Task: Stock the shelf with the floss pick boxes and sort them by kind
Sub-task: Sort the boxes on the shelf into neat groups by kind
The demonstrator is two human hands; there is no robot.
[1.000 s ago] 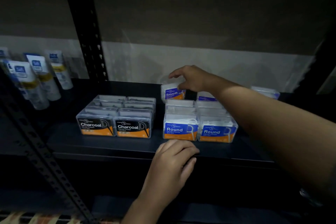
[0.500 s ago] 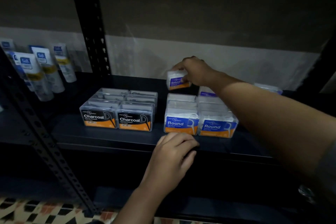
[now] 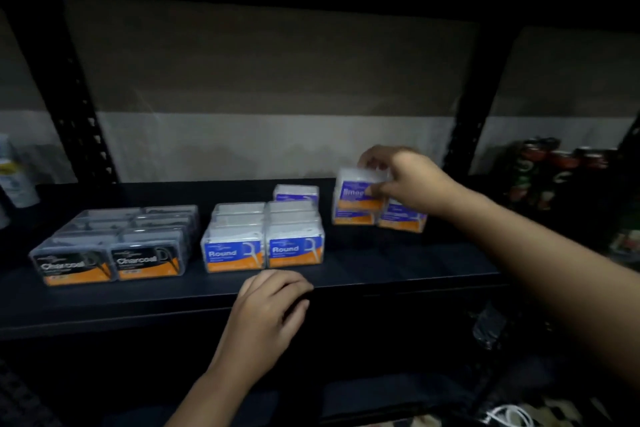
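Dim room, black metal shelf (image 3: 398,274) with a matte deck and a pale wall behind. The right hand (image 3: 412,180) pinches a clear plastic Smooth box (image 3: 356,192) over two purple boxes (image 3: 401,218) at the back right, label facing the camera, long side running left-right. Charcoal boxes (image 3: 114,246) and Round boxes (image 3: 263,239) sit in neat rows. The left hand (image 3: 270,308) rests on the shelf edge, fingers loosely curled, holding nothing.

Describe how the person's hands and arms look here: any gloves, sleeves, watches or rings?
Both hands are bare, with no gloves. The left hand and right hand show no rings on the fingers that can be made out. Both forearms are bare, with no sleeve, watch or band in view. The light is dim, so small details could be missed.
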